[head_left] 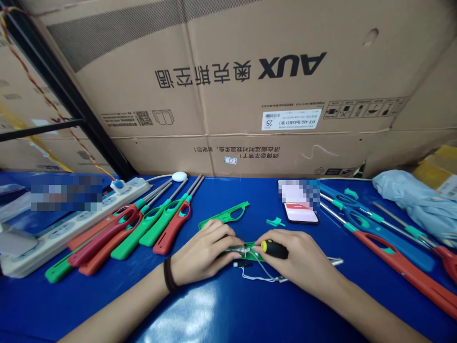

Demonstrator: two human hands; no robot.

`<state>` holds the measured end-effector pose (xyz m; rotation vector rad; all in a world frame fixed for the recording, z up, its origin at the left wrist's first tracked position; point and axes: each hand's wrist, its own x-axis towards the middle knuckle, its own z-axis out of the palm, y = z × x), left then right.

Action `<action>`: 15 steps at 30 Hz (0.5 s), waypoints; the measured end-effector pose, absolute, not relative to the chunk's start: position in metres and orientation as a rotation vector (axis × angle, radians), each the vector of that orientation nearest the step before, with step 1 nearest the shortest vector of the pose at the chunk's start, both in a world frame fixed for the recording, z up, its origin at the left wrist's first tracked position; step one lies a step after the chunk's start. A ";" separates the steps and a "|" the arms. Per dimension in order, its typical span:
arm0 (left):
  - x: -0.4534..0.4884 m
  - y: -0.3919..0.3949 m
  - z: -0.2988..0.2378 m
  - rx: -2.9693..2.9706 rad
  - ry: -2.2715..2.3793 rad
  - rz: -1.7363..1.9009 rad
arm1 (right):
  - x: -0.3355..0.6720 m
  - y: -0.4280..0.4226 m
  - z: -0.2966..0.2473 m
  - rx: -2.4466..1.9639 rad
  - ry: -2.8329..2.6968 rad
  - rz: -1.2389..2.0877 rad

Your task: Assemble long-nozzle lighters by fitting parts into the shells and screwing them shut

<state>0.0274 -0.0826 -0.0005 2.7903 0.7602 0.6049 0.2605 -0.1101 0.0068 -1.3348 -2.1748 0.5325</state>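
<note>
My left hand (210, 247) is closed on the left end of an opened green lighter (253, 245) lying low over the table, with a clear tube-like part showing at the fingertips. My right hand (298, 252) grips a small screwdriver by its black and yellow handle (275, 249) and touches the lighter's right part with its fingers. The screwdriver's tip is hidden. Just in front lies a small black part (243, 263) with a white wire (255, 277). Behind my left hand rests a green lighter shell half (226, 214), and a loose green trigger piece (275, 222) lies to its right.
Several red and green lighters (157, 221) lie at left beside a white power strip (71, 226). A phone (302, 209) is at the back right. More red and blue lighters (392, 259) spread along the right. A cardboard box (228, 105) walls off the blue table (200, 305).
</note>
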 end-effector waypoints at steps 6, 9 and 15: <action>0.029 -0.083 -0.001 2.780 0.783 0.586 | 0.261 -0.109 0.005 -1.334 -2.176 0.535; 0.030 -0.083 -0.001 2.767 0.765 0.567 | 0.262 -0.110 0.005 -1.341 -2.180 0.533; 0.030 -0.083 0.001 2.757 0.775 0.570 | 0.261 -0.110 0.005 -1.338 -2.178 0.525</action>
